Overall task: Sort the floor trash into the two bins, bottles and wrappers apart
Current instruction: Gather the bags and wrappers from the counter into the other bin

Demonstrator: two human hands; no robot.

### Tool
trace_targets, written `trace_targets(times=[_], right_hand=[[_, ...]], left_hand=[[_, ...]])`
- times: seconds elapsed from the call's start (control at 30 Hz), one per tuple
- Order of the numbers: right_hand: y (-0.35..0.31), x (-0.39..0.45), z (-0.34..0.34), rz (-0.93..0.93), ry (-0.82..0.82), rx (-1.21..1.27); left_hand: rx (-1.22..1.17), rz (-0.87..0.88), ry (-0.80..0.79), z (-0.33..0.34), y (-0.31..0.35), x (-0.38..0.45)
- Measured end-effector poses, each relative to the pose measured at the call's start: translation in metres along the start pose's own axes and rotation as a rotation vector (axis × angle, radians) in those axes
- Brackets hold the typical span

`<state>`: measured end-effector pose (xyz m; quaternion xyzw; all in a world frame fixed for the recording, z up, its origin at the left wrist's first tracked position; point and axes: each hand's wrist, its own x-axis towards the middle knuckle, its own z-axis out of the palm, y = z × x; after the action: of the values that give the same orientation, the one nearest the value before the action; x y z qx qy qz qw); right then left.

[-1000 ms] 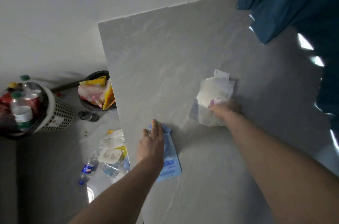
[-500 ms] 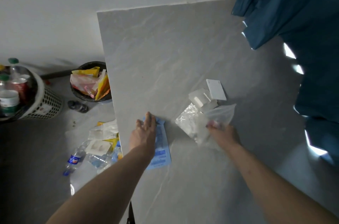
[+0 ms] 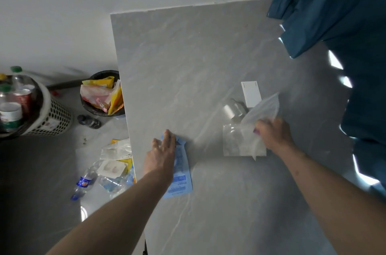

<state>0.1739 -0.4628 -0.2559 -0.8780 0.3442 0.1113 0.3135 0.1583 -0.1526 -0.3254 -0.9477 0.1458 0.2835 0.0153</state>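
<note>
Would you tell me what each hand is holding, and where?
Right hand grips the clear plastic bag mid-body; left hand lies flat on the blue wrapper.

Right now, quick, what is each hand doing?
Left hand: open, flat on the blue wrapper.
Right hand: gripping the clear bag.

- Two hands: a left hand (image 3: pixel 161 155) and a right hand (image 3: pixel 272 132).
- Two bins: one white perforated basket (image 3: pixel 55 118) and one black bin (image 3: pixel 98 108).
- One blue packet (image 3: pixel 180 173) on the grey table (image 3: pixel 188 62).
- One white card (image 3: pixel 251 94) on the table.
- At least two clear plastic bags (image 3: pixel 242 142) near the right hand; blur hides the exact count.
- One blue-labelled bottle (image 3: pixel 84 182) on the floor, with one crushed clear bottle (image 3: pixel 111 183) beside it.
- One small dark bottle (image 3: pixel 88 121) lying by the black bin.
- Two green caps (image 3: pixel 16 69) showing in the basket.
</note>
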Motion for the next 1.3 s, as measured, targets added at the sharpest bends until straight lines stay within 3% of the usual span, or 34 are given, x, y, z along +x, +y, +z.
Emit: trace_targets(times=[0.17,0.37,0.6,0.8,1.0,1.13,1.3], right_hand=[[0.003,-0.002,-0.005,-0.064,0.005,0.067],[-0.012,0.042,-0.005,0.067,0.087,0.244],[-0.027,0.100,0.033,0.102,-0.064,-0.084],[-0.029,0.111,0.051,0.220,0.018,-0.056],[-0.014,0.104,0.050,0.306,0.059,0.221],[-0.009,0.091,0.037,0.240,-0.001,0.329],[-0.006,0.063,0.028,0.173,-0.278,0.244]], left_hand=[[0.039,0.012,-0.009,-0.006,0.003,0.005],[0.155,0.021,-0.005,-0.009,0.009,0.021],[0.139,0.028,-0.041,-0.011,0.008,0.024],[0.146,0.018,-0.021,-0.003,0.009,0.028],[0.123,0.010,-0.017,-0.008,0.011,0.025],[0.107,0.009,-0.032,-0.011,0.011,0.023],[0.148,0.020,-0.034,-0.015,0.012,0.021]])
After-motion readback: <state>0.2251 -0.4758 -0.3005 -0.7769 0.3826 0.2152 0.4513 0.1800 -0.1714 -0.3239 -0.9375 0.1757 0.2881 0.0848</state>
